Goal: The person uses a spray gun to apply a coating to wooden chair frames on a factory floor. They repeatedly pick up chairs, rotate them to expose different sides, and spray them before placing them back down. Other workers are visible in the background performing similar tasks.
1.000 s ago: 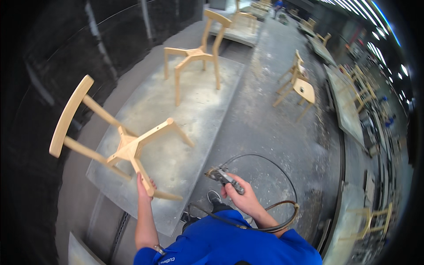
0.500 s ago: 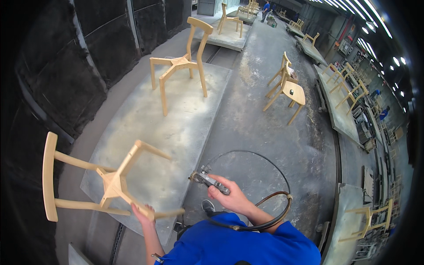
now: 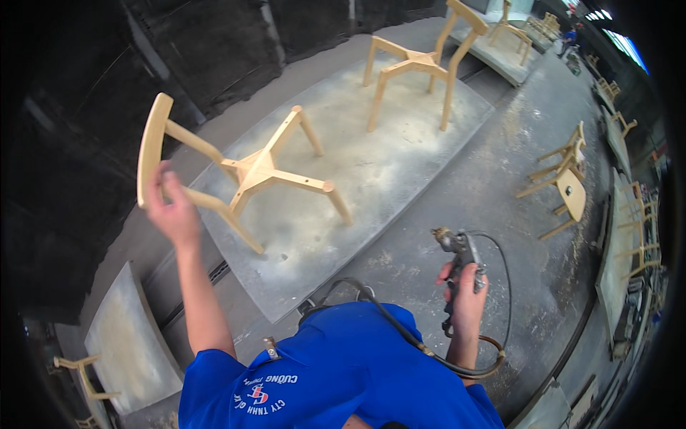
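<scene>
A pale wooden chair frame [image 3: 259, 170] without a seat stands on the left part of a grey platform [image 3: 386, 214]. My left hand [image 3: 175, 214] reaches up to its curved backrest, with the fingers around the near end of the rail. The fingers are slightly blurred, and part of the grip is hidden. In my right hand [image 3: 468, 300] is a metal spray gun [image 3: 463, 254], held upright to the right of the platform. A dark hose [image 3: 506, 286] loops from the gun past my forearm and across my blue shirt.
A second seatless chair frame [image 3: 420, 61] stands farther along the platform. At right, a chair with a seat [image 3: 570, 191] stands on the floor, a small dark object on it. Another platform [image 3: 132, 343] lies at left. Dark panels [image 3: 214, 50] line the far left side.
My left hand has moved from the chair frame's leg to its backrest. The frame has turned and now stands on its legs. My right hand has swung the spray gun rightward; the view has shifted.
</scene>
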`<state>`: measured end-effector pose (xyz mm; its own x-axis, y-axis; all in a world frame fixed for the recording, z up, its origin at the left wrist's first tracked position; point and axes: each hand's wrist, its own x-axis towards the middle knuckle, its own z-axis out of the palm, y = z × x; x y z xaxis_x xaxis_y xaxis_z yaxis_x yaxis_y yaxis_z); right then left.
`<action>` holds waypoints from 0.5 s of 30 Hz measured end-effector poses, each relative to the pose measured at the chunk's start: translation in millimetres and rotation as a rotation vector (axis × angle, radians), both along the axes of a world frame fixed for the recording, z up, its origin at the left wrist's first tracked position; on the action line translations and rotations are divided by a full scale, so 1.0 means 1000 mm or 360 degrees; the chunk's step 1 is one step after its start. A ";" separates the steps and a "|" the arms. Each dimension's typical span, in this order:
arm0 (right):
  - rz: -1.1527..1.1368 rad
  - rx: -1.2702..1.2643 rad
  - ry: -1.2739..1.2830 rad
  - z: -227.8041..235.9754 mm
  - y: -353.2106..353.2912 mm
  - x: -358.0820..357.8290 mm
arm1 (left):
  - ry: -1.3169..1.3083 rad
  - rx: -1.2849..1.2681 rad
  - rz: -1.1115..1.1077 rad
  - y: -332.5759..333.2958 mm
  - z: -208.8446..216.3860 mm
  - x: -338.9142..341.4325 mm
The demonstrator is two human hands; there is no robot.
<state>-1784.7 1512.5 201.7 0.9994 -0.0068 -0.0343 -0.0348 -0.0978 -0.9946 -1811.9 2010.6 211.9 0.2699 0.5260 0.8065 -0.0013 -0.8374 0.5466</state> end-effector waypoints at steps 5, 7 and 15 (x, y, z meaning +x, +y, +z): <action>-0.0014 0.0015 -0.0006 -0.010 -0.006 0.004 | 0.0368 -0.0396 0.0633 0.130 0.029 -0.039; 0.0050 0.0056 -0.0033 -0.013 -0.007 0.004 | 0.0780 -0.0850 0.0077 0.155 0.010 -0.038; 0.0100 0.0174 0.0075 -0.007 0.004 0.007 | 0.0255 -0.1127 -0.0462 0.111 0.013 -0.049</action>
